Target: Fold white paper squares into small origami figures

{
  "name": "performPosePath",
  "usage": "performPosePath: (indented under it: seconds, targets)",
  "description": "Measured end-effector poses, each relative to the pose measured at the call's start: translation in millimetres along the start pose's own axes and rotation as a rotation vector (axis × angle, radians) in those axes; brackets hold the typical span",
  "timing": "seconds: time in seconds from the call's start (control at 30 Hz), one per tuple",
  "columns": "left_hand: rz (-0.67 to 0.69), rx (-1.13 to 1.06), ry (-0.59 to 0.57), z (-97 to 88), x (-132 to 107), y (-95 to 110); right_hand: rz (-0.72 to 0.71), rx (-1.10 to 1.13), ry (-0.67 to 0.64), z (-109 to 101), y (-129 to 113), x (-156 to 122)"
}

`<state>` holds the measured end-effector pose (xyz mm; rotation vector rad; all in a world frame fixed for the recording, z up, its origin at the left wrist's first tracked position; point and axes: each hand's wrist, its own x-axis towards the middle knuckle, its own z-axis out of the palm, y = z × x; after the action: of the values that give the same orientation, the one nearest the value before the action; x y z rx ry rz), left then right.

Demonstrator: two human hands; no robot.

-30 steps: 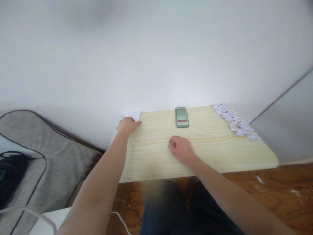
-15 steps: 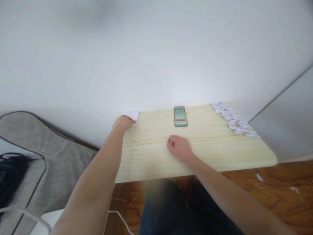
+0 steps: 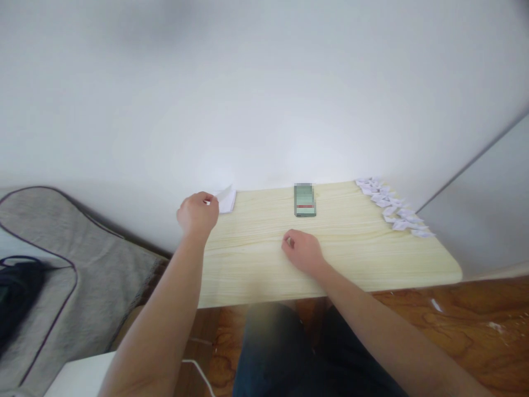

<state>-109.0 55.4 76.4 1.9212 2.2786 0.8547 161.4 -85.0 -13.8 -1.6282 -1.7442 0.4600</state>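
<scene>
At the back left of the pale wooden table (image 3: 252,242), my left hand (image 3: 199,212) pinches a white sheet of paper (image 3: 224,193), its far edge raised. Under the sheet lies a stack of white paper (image 3: 228,205), partly hidden by the hand. My right hand (image 3: 303,251) rests on the table near the middle, its fingers curled in; a small gap shows between thumb and forefinger, and I cannot make out anything held. Just beyond it lies a phone (image 3: 305,200) with a blurred green screen.
Several folded white paper pieces (image 3: 390,207) lie in a slanting row along the table's right end. A white wall (image 3: 264,99) rises behind the table. On the left is a grey cushioned seat (image 3: 99,275) with a dark object (image 3: 20,298) on it. Paper scraps (image 3: 436,305) lie on the wooden floor.
My left hand has drawn back slightly to the left and lifted a sheet off the stack. The right hand has stayed in place.
</scene>
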Motion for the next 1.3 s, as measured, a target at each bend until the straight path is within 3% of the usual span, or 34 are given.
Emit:
performPosePath:
  seconds: [0.1,0.23,0.27,0.37,0.47,0.63,0.83,1.03,1.3]
  targets:
    - [0.033,-0.163,-0.07,-5.2,-41,6,0.021,0.07,0.026,0,1,3]
    - [0.12,-0.412,-0.283,3.6,-115,20,0.026,0.195,0.052,-6,-2,-6]
    - [0.117,-0.567,-0.353,5.1,-133,23,0.022,0.24,0.042,-9,-4,-12]
    - [0.067,-0.881,-0.484,3.3,-177,33,0.035,0.611,-0.064,-23,-15,-40]
    - [0.05,-0.966,-0.517,-5.0,-202,43,0.087,0.734,-0.167,-41,-27,-64]
    - [0.225,-0.848,-0.358,-19.8,-216,59,0.132,0.878,-0.28,-62,-39,-78]
    - [0.282,-0.941,-0.318,-33.8,-225,65,0.261,1.122,-0.402,-72,-44,-90]
    - [0.272,-1.034,-0.429,-48.7,-232,64,0.26,1.273,-0.509,-86,-54,-100]
    - [0.27,-1.069,-0.477,-59.9,-240,63,0.272,1.255,-0.559,-94,-65,-107]
